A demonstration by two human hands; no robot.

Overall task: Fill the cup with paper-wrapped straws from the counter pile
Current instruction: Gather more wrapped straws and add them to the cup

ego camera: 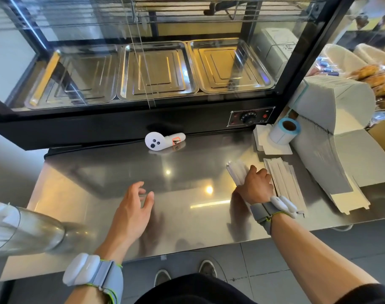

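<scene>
A pile of white paper-wrapped straws (pixel 284 183) lies on the steel counter (pixel 187 167) at the right. My right hand (pixel 256 185) is closed around a small bunch of straws (pixel 236 172), held just left of the pile, their ends fanning up and left past my fingers. My left hand (pixel 133 207) hovers over the counter's middle, palm down, fingers spread, holding nothing. A shiny metal cup (pixel 27 229) lies at the far left edge, seen on its side with something white inside its mouth.
A glass display warmer (pixel 156 71) with three steel trays stands behind the counter. A white controller (pixel 164 140) lies by its base. Stacks of flat paper boxes (pixel 340 137) and a label roll (pixel 285 129) crowd the right side. The counter's front edge runs below my wrists.
</scene>
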